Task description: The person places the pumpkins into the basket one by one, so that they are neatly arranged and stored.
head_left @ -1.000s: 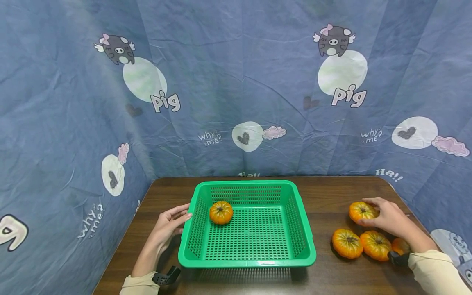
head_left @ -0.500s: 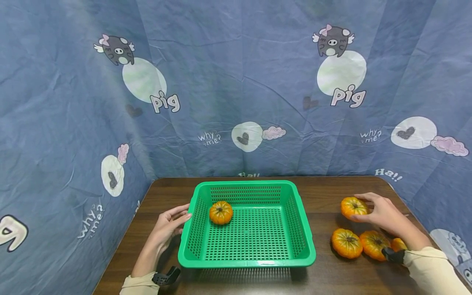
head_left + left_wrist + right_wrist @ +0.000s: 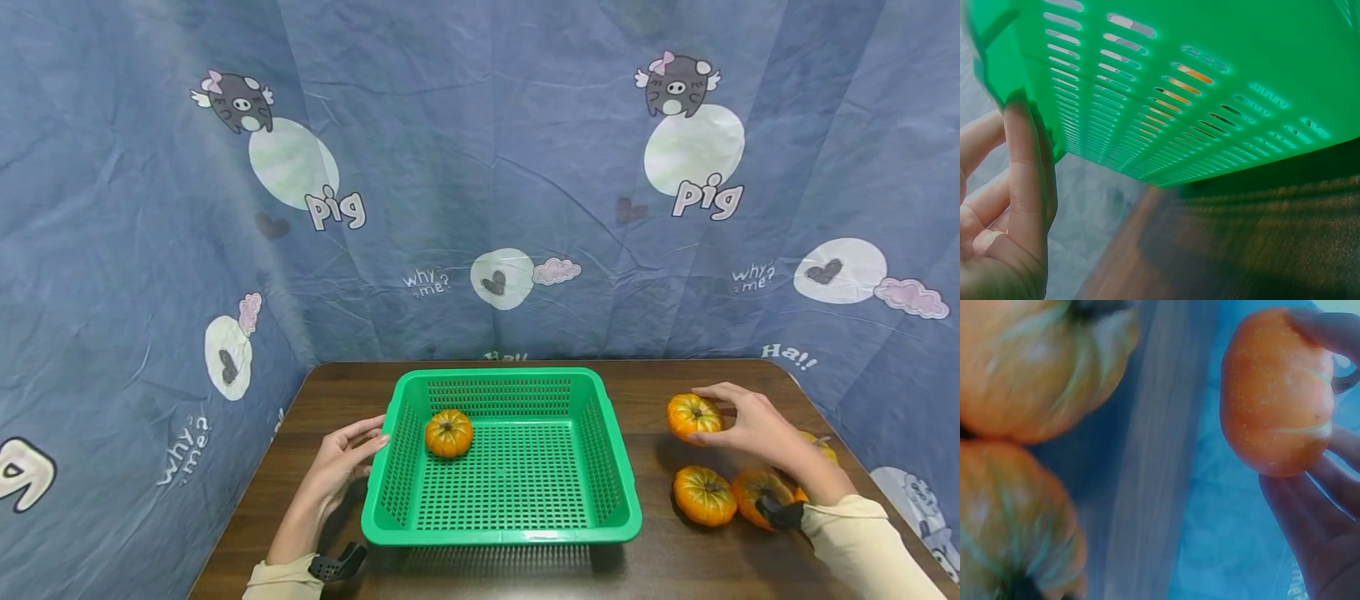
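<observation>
A green plastic basket (image 3: 501,537) with slotted walls stands on the table, with one small orange pumpkin (image 3: 449,433) inside near its left wall. My left hand (image 3: 341,462) grips the basket's left rim, thumb on top; the left wrist view shows its fingers (image 3: 1022,169) against the rim from outside. My right hand (image 3: 757,429) holds another small pumpkin (image 3: 693,418) between thumb and fingers, above the table right of the basket. In the right wrist view this pumpkin (image 3: 1279,394) is seen from the side, clear of the table.
Below my right hand lie a pumpkin (image 3: 705,496) and, beside it, a second one (image 3: 756,493) partly behind the wrist strap. More orange shows past the right forearm, mostly hidden. A blue printed cloth (image 3: 495,183) hangs behind the brown table (image 3: 645,383).
My right hand has lifted its pumpkin and carried it left, toward the basket. My left hand and the basket have stayed in place.
</observation>
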The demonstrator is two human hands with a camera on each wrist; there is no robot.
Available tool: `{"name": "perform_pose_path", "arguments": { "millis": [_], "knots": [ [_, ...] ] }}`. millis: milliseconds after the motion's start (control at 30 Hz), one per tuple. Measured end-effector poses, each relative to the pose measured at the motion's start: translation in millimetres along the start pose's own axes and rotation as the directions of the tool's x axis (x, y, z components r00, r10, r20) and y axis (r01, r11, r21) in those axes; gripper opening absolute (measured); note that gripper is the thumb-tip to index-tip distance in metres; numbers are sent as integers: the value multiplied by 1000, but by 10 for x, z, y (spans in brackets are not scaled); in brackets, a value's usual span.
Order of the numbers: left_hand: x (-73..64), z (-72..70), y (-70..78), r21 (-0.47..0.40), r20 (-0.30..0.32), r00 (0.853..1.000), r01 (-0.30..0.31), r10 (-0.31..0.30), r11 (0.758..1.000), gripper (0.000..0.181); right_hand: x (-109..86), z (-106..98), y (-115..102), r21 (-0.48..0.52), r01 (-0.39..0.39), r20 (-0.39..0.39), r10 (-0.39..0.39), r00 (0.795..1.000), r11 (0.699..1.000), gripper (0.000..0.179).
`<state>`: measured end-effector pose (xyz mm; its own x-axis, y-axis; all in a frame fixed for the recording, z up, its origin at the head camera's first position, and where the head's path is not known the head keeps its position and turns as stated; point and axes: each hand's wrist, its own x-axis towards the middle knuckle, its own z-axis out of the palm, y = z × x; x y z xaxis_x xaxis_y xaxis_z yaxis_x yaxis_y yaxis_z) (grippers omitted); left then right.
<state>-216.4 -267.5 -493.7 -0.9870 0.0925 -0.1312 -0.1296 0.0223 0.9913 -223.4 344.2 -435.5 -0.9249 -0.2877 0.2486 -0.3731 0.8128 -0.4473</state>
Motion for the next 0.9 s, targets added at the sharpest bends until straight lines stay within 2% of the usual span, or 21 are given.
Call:
{"name": "perform_pose_path", "arguments": {
  "millis": [267, 467, 900],
  "knots": [
    [3, 0, 1, -11, -2, 1000, -7, 7, 1000, 57, 106, 40, -160, 21, 48, 31, -49, 998, 999, 71],
    [4, -1, -1, -19, 3, 1000, 0, 0, 1000, 58, 156, 72, -270, 23, 96, 18, -97, 995, 995, 70],
    [3, 2, 8, -20, -3, 1000, 11, -11, 1000, 58, 333, 122, -503, 51, 147, 22, -148, 989, 988, 68]
  ]
}}
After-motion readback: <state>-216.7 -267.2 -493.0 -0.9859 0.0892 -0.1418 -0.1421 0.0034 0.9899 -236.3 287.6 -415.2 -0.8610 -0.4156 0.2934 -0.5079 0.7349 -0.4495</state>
